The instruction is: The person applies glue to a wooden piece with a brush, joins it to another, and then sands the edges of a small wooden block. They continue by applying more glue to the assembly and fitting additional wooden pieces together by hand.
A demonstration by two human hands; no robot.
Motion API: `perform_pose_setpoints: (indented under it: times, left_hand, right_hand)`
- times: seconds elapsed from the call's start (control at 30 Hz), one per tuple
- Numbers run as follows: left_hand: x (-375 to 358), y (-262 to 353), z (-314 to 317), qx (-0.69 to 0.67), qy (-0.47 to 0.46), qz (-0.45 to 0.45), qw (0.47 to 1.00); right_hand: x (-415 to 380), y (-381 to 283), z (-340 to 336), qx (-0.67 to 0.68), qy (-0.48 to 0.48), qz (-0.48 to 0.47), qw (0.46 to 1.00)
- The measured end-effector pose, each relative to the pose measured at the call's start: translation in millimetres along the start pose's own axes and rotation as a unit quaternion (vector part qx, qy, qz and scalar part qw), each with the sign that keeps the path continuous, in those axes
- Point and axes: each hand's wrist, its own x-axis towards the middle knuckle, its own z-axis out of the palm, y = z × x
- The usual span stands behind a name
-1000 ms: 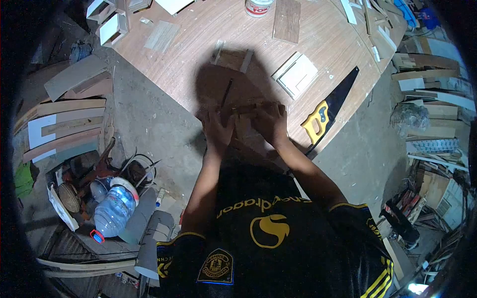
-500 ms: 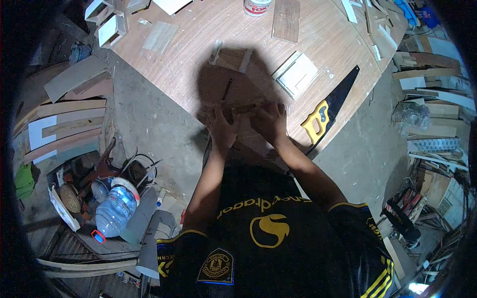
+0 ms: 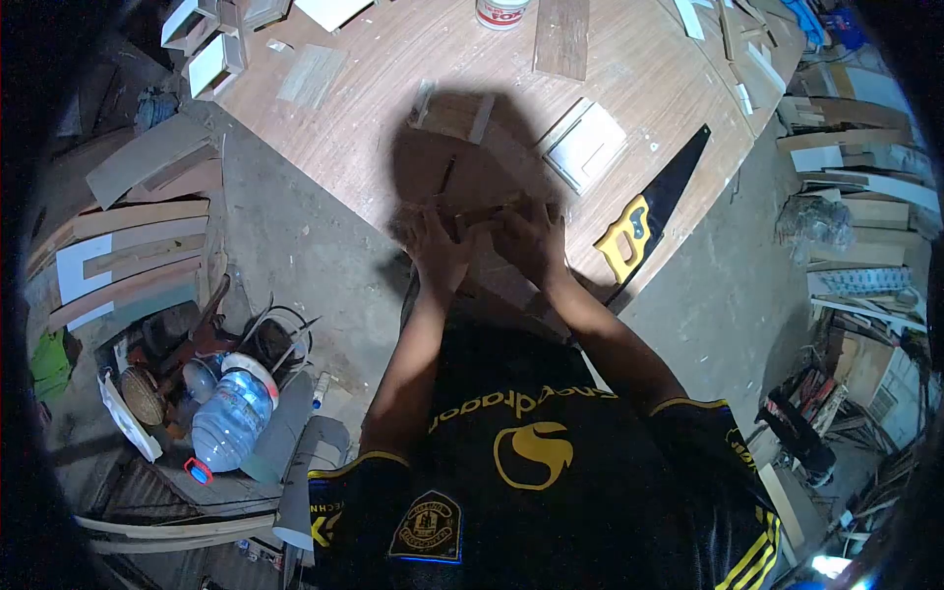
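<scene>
On one table (image 3: 344, 147), one saw (image 3: 675, 185) lies near two hands (image 3: 441, 258) (image 3: 533, 244).

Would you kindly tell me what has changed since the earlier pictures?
The left hand has shifted slightly towards the right hand; it is too dark to tell whether either gripped or released anything. The saw and tub stayed put on the table.
</scene>
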Motion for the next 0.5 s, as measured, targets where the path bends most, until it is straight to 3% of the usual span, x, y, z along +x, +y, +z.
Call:
perform_pose_setpoints:
  times: [0.13, 0.2, 0.27, 0.33, 0.4, 0.47, 0.5]
  left_hand:
    - [3, 6, -4, 0.085, 0.036, 0.033, 0.995]
    - [3, 13, -11, -0.023, 0.000, -0.007, 1.000]
    - [2, 8, -7, -0.031, -0.001, -0.006, 0.999]
    - [0, -1, 2, -0.039, -0.003, -0.005, 0.999]
    - [1, -4, 7, 0.046, 0.025, 0.017, 0.998]
    - [0, -1, 5, 0.019, 0.013, 0.003, 1.000]
    - [-1, 0, 4, -0.007, 0.001, -0.011, 1.000]
  right_hand:
    - [1, 2, -3, -0.002, 0.009, -0.026, 1.000]
    - [2, 0, -5, -0.001, -0.017, -0.007, 1.000]
    - [4, -1, -5, -0.001, -0.043, 0.013, 0.999]
    - [5, 1, -3, 0.000, -0.010, -0.021, 1.000]
    - [2, 1, -4, 0.016, -0.042, -0.003, 0.999]
    - [0, 3, -3, 0.033, -0.075, 0.014, 0.997]
    - [3, 0, -6, 0.015, -0.041, -0.003, 0.999]
